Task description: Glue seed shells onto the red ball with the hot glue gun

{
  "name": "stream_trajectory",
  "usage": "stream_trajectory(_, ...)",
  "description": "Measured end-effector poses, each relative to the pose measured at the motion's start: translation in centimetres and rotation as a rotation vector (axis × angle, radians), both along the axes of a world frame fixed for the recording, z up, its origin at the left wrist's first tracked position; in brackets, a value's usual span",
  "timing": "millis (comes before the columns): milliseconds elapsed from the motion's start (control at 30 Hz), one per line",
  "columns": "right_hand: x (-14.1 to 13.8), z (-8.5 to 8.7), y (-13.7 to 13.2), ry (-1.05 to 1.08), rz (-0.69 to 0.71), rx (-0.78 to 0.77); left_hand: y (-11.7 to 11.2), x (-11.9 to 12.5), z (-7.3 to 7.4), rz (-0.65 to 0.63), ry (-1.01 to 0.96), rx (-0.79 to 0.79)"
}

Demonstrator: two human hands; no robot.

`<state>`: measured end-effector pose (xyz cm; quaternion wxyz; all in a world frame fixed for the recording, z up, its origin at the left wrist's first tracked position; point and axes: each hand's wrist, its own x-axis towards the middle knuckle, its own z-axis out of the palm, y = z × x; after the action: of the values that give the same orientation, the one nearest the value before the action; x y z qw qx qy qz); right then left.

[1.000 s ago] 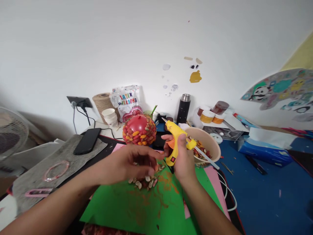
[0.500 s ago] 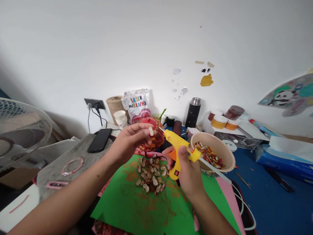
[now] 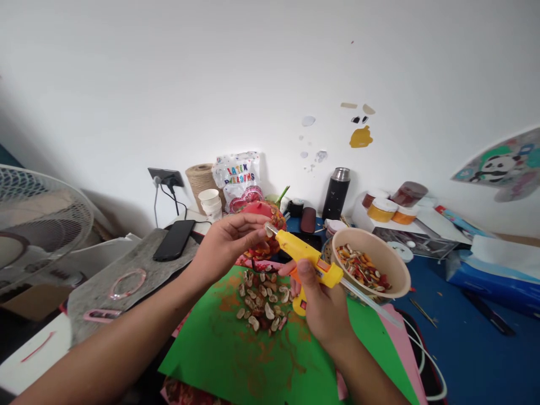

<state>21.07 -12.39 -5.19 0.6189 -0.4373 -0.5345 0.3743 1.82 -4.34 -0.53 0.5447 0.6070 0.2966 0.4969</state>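
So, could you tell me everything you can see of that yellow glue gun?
The glue gun has a yellow, plastic-looking body, a silvery nozzle, an orange trigger partly hidden by fingers, and a red switch low on its handle. A translucent stick juts from its back. The person's right grip holds it above green paper, its nose tilted up and leftward at a shell piece in the left grip. Whether the tip touches the shell, I can't tell.

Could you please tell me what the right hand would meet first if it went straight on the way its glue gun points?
Probably the shell in the left hand; the glue gun in the right hand has its tip at or near it, though contact is unclear.
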Motion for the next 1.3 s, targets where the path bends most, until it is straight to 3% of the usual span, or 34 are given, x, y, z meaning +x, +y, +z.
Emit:
stream_trajectory(200,0.0,-0.4,0.1,-0.001,-0.034,-0.024,-0.3,0.0,0.0,0.013,0.044,0.068)
stream_trajectory(500,-0.1,0.2,0.1,-0.045,-0.062,0.061,-0.7,0.2,0.3,0.039,0.071,0.074)
stream_trajectory(667,0.0,0.2,0.1,-0.044,-0.085,0.003,-0.7,0.2,0.1,0.041,0.066,0.081)
stream_trajectory(1100,0.1,-1.2,0.4,-0.119,-0.081,0.035,-0.9,0.1,0.4,0.092,0.189,0.124)
stream_trajectory(1300,0.1,-0.9,0.2,-0.104,-0.083,0.040,-0.8,0.0,0.5,0.114,0.144,0.128)
